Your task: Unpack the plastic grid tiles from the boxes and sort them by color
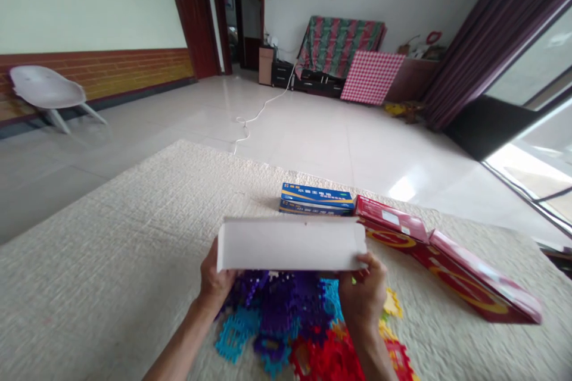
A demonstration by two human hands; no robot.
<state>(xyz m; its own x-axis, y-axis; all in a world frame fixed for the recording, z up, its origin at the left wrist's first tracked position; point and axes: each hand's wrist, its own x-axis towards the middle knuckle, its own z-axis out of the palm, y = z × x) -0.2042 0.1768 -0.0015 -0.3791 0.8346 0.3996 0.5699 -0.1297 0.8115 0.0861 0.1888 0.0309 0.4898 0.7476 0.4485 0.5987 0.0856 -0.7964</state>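
A long cardboard box, with a plain white face toward me, is held up between my two hands. My left hand grips its left end, and my right hand has hold of the lower right corner. Beneath the box lies a heap of plastic building pieces with notched edges: purple pieces, light blue pieces, red pieces and a few yellow pieces. The box and my right arm hide part of the heap.
Behind the held box stands a blue box with printed lettering. Two red boxes, one nearer the middle and another at right, continue the row on the cream textured cover. A white chair and a white cable are farther off.
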